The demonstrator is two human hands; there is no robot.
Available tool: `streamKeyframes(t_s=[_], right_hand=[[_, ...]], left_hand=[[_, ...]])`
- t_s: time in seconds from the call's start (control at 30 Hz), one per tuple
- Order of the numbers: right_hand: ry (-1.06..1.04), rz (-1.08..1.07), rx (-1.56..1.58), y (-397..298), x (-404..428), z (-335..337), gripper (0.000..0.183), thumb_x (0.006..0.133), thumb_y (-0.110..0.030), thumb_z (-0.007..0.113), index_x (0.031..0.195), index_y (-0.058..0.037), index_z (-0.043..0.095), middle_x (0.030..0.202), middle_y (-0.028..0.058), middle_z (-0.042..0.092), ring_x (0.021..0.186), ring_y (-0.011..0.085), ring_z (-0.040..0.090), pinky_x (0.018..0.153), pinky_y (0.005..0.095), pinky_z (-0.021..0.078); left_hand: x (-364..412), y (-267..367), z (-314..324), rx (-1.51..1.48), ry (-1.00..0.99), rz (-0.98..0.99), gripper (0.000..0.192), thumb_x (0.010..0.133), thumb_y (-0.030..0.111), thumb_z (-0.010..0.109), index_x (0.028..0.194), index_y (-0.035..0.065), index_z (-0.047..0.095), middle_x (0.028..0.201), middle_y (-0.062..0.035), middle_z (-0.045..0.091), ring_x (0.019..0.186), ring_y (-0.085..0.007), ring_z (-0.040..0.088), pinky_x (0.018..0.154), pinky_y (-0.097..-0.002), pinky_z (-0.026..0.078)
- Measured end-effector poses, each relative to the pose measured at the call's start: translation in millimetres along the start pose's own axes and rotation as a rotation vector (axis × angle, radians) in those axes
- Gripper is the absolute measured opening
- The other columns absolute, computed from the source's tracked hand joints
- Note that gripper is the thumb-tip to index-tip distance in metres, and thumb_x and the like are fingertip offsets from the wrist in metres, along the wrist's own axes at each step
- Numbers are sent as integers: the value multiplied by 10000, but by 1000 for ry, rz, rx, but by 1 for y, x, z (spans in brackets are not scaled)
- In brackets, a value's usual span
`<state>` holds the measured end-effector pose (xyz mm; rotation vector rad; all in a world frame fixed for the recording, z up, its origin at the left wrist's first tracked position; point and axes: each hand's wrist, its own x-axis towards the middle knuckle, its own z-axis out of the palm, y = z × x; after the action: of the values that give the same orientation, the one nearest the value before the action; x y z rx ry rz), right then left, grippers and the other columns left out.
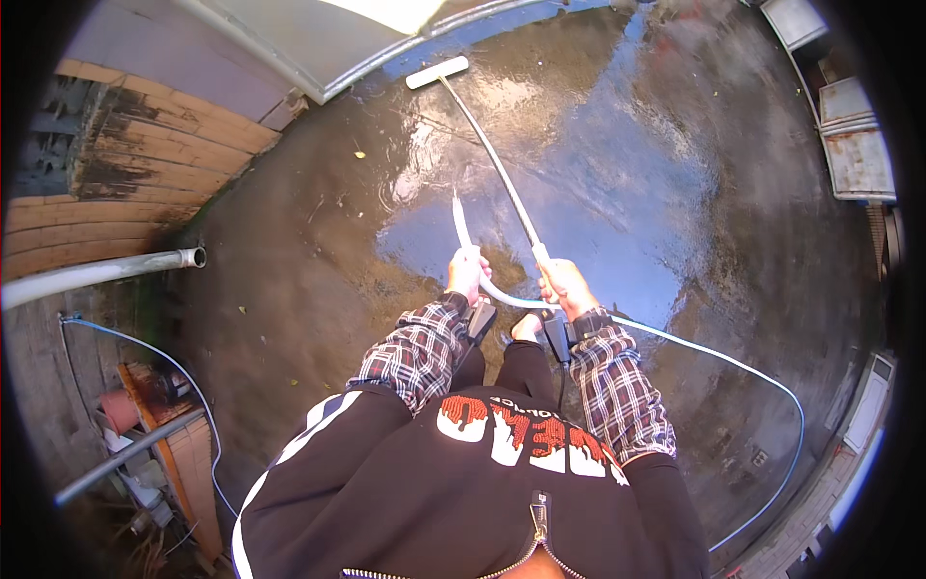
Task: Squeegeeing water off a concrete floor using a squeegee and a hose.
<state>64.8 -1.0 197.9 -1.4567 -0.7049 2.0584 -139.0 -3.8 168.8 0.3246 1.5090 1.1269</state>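
Observation:
My left hand (pixel 467 275) grips a pale garden hose (pixel 517 300) near its outlet, which points away from me over the wet concrete floor (pixel 289 239). Water seems to leave the tip. From that grip the hose bends past my feet and curves off to the right. In my right hand (pixel 568 286) is the handle of a long-poled floor squeegee or mop (pixel 492 152). Its wide white head (pixel 437 72) lies across the wet floor at the far end. Both forearms wear plaid sleeves, with a dark device strapped near each wrist.
A white pipe (pixel 108 273) juts in from the left, below a tiled wall (pixel 173 145). A metal-edged panel (pixel 289 43) stands at the back left. Metal boxes (pixel 857 159) line the right side. A planter with clutter (pixel 195 463) sits at lower left.

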Motion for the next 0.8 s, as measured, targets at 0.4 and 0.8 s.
streamKeyframes(t_s=[0.4, 0.8], right_hand=[[173, 64, -209, 147, -258, -116, 337, 852, -312, 495, 742, 2, 551, 600, -26, 473, 579, 32, 420, 501, 216, 369], [401, 89, -534, 76, -272, -102, 274, 806, -198, 511, 1075, -149, 537, 754, 148, 589, 666, 238, 581, 615, 311, 438]], left_hand=[[1, -3, 26, 37, 14, 23, 127, 847, 156, 463, 948, 80, 455, 640, -45, 487, 530, -171, 485, 492, -311, 434], [23, 21, 69, 86, 79, 9, 122, 856, 184, 452, 876, 65, 466, 617, -37, 491, 488, -136, 476, 442, -276, 422]])
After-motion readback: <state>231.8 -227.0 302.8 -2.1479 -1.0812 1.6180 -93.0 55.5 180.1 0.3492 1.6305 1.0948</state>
